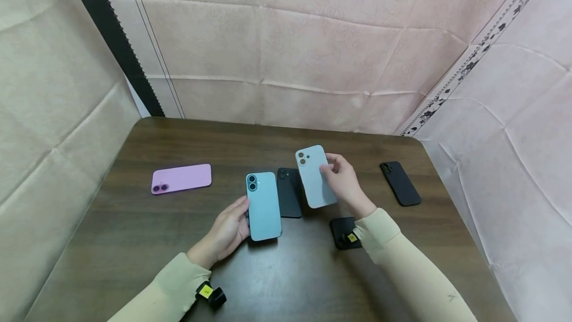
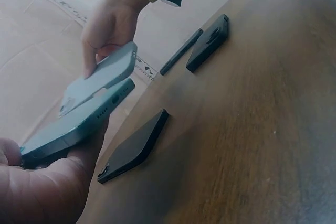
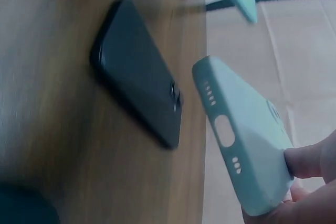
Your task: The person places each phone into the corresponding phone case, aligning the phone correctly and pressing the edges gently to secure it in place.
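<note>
My left hand [image 1: 228, 230] grips a teal-blue phone [image 1: 264, 207] by its left edge, its back with two lenses facing up. In the left wrist view, the port and speaker holes show on the phone's [image 2: 97, 116] end. My right hand [image 1: 344, 180] pinches a pale blue phone case [image 1: 315, 178] by its right side, thumb on the back. Camera cutouts show near its top, and the right wrist view shows the port opening in the case's [image 3: 247, 135] bottom edge. Phone and case are both held above the table, side by side. A black phone [image 1: 289, 193] lies on the table between and behind them.
A lilac phone [image 1: 180, 179] lies at the left of the brown wooden table [image 1: 304, 282]. On the right lies a black phone-shaped piece [image 1: 400, 184]. Another dark one [image 1: 340, 235] is partly covered by the right sleeve. Pale cloth [image 1: 313, 53] hangs behind and along both sides.
</note>
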`<state>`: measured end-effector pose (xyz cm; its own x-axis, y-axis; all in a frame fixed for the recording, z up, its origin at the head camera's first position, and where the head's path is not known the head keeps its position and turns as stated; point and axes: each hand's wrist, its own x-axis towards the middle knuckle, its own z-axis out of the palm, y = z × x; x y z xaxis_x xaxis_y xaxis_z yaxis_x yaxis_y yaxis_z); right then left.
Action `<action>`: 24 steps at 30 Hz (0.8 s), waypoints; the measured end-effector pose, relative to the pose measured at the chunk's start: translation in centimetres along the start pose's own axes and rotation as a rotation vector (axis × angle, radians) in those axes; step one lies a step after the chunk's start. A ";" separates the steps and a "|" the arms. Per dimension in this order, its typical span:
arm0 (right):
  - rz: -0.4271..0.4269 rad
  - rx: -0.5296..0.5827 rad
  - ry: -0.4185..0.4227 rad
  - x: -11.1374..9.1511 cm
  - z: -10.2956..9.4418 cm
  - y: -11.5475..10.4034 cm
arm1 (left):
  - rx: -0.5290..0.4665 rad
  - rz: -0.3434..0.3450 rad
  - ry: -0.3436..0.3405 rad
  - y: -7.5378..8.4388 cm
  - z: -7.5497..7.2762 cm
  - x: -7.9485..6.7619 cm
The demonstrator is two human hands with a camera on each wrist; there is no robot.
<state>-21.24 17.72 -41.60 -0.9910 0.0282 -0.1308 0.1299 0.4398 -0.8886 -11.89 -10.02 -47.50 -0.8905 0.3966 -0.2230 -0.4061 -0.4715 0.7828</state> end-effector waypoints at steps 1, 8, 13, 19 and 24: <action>-0.003 0.011 -0.010 -0.2 0.2 -0.1 | 0.000 -0.002 0.000 0.0 0.0 0.0; 0.026 0.111 -0.118 -1.4 1.7 -1.1 | 0.040 -0.011 0.027 -0.1 0.4 0.1; 0.051 0.146 -0.170 -2.0 2.6 -1.4 | 0.059 -0.012 0.027 0.0 0.5 0.1; 0.054 0.183 -0.200 -2.6 3.6 -1.5 | 0.067 -0.020 0.025 0.1 0.6 0.2; -0.002 0.106 -0.176 -2.8 4.2 -1.3 | 0.064 -0.020 0.021 0.0 0.7 0.1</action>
<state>-18.47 13.29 -41.98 -0.9715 -0.1338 -0.1959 0.1402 0.3425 -0.9290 -11.89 -9.42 -47.08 -0.8867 0.3887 -0.2505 -0.4104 -0.4118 0.8136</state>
